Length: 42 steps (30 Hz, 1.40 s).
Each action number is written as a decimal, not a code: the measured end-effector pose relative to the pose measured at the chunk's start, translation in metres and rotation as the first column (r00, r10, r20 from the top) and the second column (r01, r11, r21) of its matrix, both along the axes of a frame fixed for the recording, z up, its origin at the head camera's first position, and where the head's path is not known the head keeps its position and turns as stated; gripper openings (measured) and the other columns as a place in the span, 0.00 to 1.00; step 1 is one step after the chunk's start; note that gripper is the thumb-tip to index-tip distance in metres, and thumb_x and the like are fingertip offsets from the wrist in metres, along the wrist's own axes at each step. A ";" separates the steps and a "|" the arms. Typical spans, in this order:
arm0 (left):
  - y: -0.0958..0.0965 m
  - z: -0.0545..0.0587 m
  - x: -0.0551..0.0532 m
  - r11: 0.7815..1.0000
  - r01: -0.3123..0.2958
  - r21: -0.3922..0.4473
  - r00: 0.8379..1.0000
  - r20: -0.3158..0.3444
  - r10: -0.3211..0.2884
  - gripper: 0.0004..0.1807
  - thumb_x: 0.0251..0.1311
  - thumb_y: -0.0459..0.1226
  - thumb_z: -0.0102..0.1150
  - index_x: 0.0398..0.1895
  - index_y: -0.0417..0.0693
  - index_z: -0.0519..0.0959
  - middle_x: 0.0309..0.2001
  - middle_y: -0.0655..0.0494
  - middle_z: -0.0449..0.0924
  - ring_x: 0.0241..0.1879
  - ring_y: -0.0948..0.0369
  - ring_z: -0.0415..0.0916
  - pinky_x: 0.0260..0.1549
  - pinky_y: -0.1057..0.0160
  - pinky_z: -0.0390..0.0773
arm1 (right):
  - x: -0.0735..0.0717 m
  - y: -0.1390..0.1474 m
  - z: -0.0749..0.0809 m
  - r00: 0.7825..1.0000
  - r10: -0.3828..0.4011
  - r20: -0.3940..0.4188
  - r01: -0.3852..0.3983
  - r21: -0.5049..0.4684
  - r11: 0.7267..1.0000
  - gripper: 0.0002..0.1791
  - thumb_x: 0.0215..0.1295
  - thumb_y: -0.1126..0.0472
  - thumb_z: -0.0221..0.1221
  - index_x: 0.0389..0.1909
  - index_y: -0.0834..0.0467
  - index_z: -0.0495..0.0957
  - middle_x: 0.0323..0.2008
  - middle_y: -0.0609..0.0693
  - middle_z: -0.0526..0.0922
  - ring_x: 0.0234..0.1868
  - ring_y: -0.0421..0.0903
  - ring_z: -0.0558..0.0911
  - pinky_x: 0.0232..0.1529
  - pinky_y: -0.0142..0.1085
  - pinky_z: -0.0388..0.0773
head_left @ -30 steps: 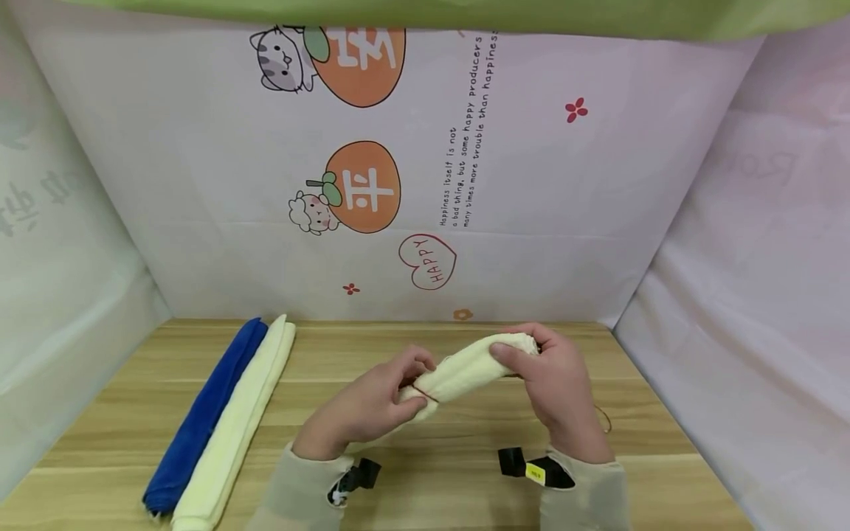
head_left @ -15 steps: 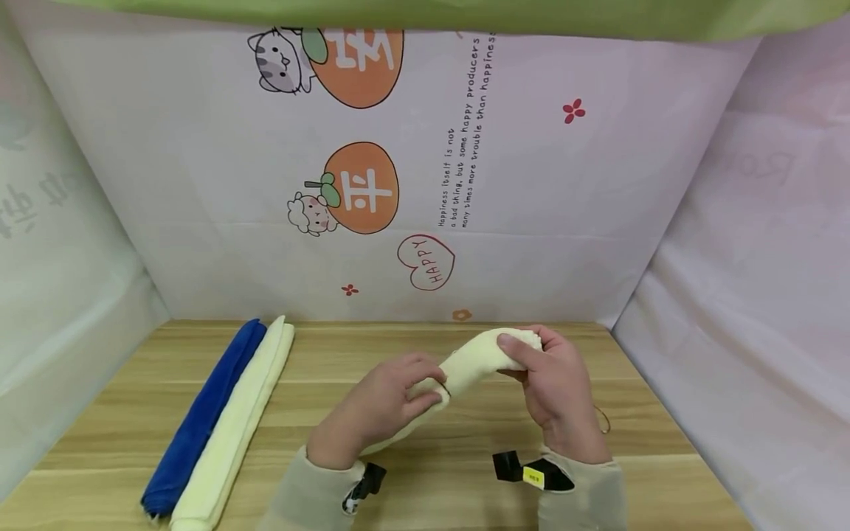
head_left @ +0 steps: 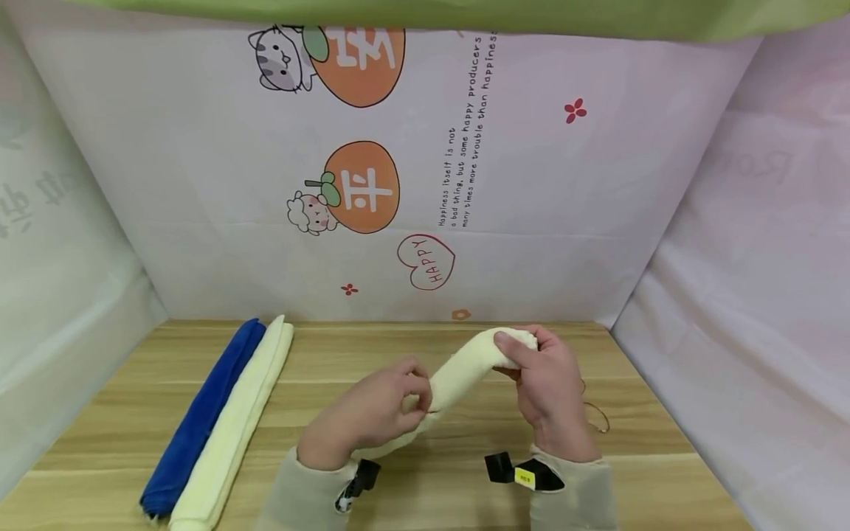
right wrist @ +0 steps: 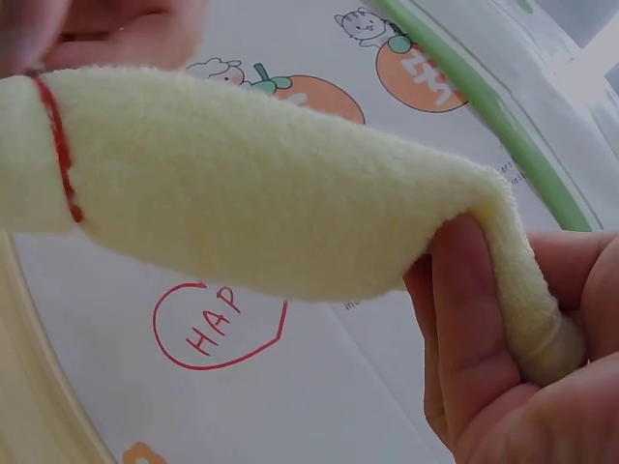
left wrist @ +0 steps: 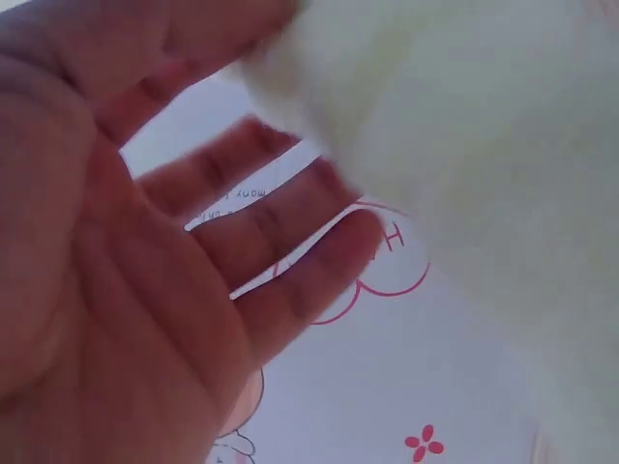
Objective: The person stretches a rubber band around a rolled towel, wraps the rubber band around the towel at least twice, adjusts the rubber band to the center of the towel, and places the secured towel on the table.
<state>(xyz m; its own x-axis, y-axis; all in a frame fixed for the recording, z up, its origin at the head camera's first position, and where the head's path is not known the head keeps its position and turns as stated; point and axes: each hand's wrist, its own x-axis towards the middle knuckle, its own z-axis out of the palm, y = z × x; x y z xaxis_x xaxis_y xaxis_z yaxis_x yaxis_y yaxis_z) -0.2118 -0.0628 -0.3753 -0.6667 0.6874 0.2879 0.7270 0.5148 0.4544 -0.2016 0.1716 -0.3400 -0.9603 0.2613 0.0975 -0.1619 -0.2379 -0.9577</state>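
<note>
A pale yellow rolled towel (head_left: 458,376) is held up off the table, slanting from upper right to lower left. My right hand (head_left: 551,383) grips its upper end, thumb on top, and that end bends over the fingers in the right wrist view. A thin red rubber band (right wrist: 60,150) circles the roll farther down. My left hand (head_left: 378,409) pinches at this band with thumb and forefinger. In the left wrist view its other fingers (left wrist: 309,271) are half curled beside the towel. Below the left hand, the towel's lower end trails behind the wrist.
A rolled blue towel (head_left: 206,420) and another pale yellow towel (head_left: 232,428) lie side by side on the wooden table (head_left: 425,509) at left. A loose thin brownish band (head_left: 600,418) lies right of my right hand. White printed cloth walls (head_left: 531,184) enclose the table.
My left hand first moved up and right along the towel, then back down and left with the band. The right hand stays at the upper end, drifting slightly left.
</note>
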 end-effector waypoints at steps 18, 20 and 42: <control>-0.008 -0.009 -0.013 0.967 -0.144 0.211 0.975 0.195 0.103 0.18 0.58 0.31 0.56 0.52 0.53 0.69 0.38 0.58 0.74 0.30 0.61 0.70 0.29 0.61 0.74 | 0.010 0.019 0.005 0.979 0.194 -0.057 -0.101 0.693 0.713 0.23 0.58 0.59 0.72 0.55 0.51 0.81 0.45 0.54 0.78 0.31 0.49 0.76 0.30 0.36 0.78; -0.010 -0.009 -0.014 0.965 -0.115 0.236 0.977 0.200 0.068 0.19 0.58 0.30 0.56 0.52 0.54 0.70 0.39 0.59 0.75 0.32 0.61 0.71 0.31 0.61 0.75 | 0.009 0.019 0.005 0.987 0.149 -0.055 -0.068 0.702 0.709 0.20 0.58 0.57 0.73 0.51 0.52 0.83 0.43 0.51 0.80 0.30 0.48 0.77 0.30 0.36 0.78; 0.002 -0.011 -0.012 0.973 0.067 0.219 0.991 -0.130 -0.039 0.11 0.60 0.31 0.68 0.43 0.53 0.80 0.47 0.64 0.79 0.46 0.65 0.75 0.45 0.65 0.77 | 0.003 0.018 0.004 0.999 0.007 0.037 -0.013 0.169 0.986 0.18 0.58 0.69 0.70 0.45 0.76 0.79 0.39 0.58 0.79 0.34 0.48 0.82 0.34 0.38 0.83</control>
